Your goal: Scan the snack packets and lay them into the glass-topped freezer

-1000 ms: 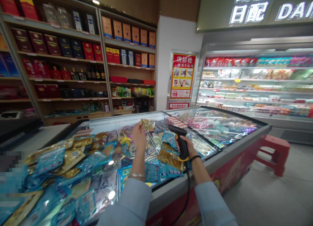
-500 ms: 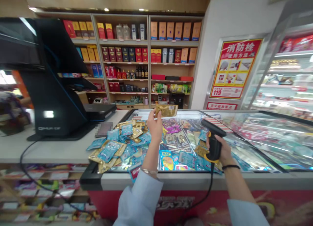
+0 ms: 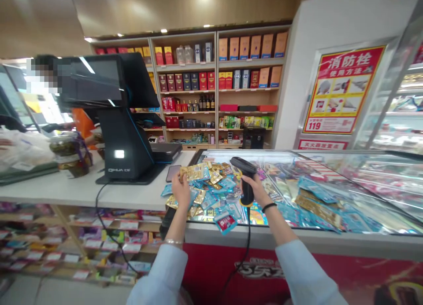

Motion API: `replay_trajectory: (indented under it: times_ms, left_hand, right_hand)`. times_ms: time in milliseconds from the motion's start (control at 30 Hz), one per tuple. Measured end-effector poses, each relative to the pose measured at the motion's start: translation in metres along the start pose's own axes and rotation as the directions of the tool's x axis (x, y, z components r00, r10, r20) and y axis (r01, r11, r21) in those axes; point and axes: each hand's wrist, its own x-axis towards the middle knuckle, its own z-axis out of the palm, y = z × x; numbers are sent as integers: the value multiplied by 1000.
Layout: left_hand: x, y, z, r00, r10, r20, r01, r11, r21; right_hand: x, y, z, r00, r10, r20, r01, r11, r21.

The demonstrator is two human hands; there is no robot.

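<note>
Two bare hands work over a glass-topped freezer [image 3: 277, 248] in a shop, the left hand [image 3: 181, 177] with thumb and fingers closed on the left end of a gold packet [image 3: 196, 171], the right hand [image 3: 253, 186] wrapped round the handle of a black-and-yellow barcode scanner [image 3: 243, 165]. The gold packet sits at the upper left of a loose heap of blue and gold packets [image 3: 208, 201], near the phone [image 3: 172, 173] on the adjoining tabletop [image 3: 71, 191]; whether it rests on the heap or is held just above it, one cannot tell.

Good handling here would seem to call for a light pinch at the packet's edge, its foil kept flat and any printed code free of fingers, with the scanner's nose squared to it and the cable [image 3: 247, 239] hanging clear of the heap. Slick wrappers could slide, and one red-labelled packet [image 3: 226, 222] already overlaps the freezer's front edge.

The glass is smooth and reflective, with a second group of packets [image 3: 319, 206] lying well apart on the right. A black sales terminal [image 3: 115, 137] stands on the white tabletop at left. Beyond, boxed goods and bottles line wooden shelves [image 3: 216, 98], and a red-and-yellow poster [image 3: 345, 91] hangs on a white wall under bright ceiling lights.
</note>
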Motion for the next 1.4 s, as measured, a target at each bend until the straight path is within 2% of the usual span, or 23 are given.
replay_trajectory:
  times_ms: [167, 367, 433, 600, 700, 1100, 1400]
  left_hand:
    - [0, -17, 5, 984, 159, 86, -170, 974, 150]
    - [-10, -18, 10, 980, 192, 50, -194, 874, 445]
    - [-12, -17, 10, 979, 196, 55, -197, 844, 499]
    - [-11, -11, 7, 977, 144, 159, -212, 759, 615]
    - [-11, -7, 5, 979, 118, 168, -199, 742, 640]
    - [-11, -4, 4, 970, 169, 175, -240, 772, 588]
    - [-10, -8, 4, 964, 198, 177, -265, 749, 607]
  right_hand:
    - [43, 13, 28, 980, -5, 198, 22, 996, -84]
    - [74, 30, 45, 941, 12, 339, 26, 994, -106]
    - [77, 40, 44, 946, 16, 324, 15, 996, -93]
    - [77, 64, 32, 963, 37, 266, -4, 992, -124]
    - [76, 72, 24, 968, 60, 242, -31, 992, -123]
    - [76, 71, 14, 993, 65, 95, -72, 995, 71]
    - [80, 78, 9, 996, 47, 80, -54, 994, 98]
